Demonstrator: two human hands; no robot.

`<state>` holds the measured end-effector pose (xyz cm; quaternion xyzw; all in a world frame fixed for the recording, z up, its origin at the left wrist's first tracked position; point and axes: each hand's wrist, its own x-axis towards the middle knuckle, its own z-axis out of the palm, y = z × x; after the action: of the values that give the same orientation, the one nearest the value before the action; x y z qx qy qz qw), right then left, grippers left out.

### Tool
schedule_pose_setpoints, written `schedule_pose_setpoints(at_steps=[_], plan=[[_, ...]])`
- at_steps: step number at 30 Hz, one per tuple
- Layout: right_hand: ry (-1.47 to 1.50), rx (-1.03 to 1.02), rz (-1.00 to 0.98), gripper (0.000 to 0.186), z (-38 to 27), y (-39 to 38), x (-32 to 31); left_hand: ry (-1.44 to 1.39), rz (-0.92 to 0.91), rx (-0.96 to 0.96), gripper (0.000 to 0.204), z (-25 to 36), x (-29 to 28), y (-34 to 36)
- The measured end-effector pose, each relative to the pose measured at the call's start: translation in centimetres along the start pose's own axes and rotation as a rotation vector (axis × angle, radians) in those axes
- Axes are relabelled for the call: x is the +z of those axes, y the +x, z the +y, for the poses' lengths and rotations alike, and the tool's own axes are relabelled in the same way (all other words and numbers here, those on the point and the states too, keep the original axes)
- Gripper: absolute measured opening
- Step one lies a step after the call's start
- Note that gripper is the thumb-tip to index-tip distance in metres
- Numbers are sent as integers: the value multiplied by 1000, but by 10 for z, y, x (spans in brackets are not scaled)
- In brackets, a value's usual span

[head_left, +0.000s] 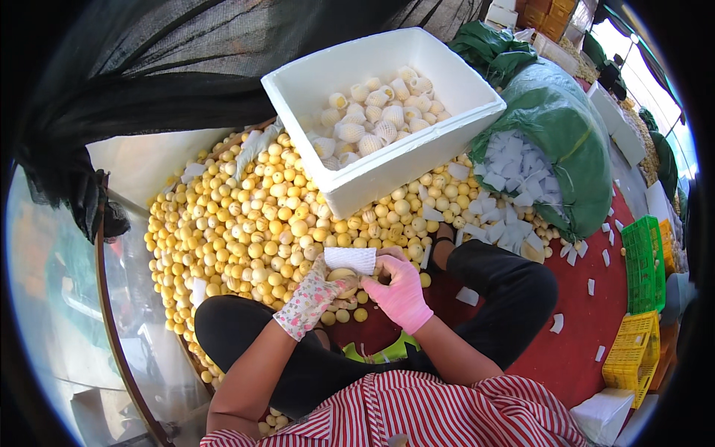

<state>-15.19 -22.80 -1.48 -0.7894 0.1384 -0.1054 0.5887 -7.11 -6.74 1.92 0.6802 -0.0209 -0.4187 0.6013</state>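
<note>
A white foam net sleeve (pixel 350 259), lying crosswise and flattened, is held between my two gloved hands. My left hand (pixel 311 296), in a floral-print glove, has its fingers closed around a pale yellow round fruit (pixel 342 275) just below the sleeve. The left fingertips also reach the sleeve's left end. My right hand (pixel 401 289), in a pink glove, pinches the sleeve's right end between thumb and fingers. A large heap of loose yellow fruit (pixel 253 223) spreads in front of me and to the left.
Beyond the heap stands a white foam box (pixel 402 160) partly filled with fruit in net sleeves (pixel 372 119). A green bag (pixel 577 141) at the right spills flat white sleeves (pixel 521 175). Green (pixel 644 264) and yellow crates (pixel 631 356) line the red floor (pixel 558 298).
</note>
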Motion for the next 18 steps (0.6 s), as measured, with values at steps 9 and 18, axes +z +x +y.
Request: schedule_pose_setpoints(at_steps=[9, 18], plan=[[219, 168, -120, 26, -1, -8, -11, 140, -170, -63, 77, -18, 1, -3], [45, 97, -440, 41, -4, -12, -12, -276, -196, 50, 91, -19, -8, -2]])
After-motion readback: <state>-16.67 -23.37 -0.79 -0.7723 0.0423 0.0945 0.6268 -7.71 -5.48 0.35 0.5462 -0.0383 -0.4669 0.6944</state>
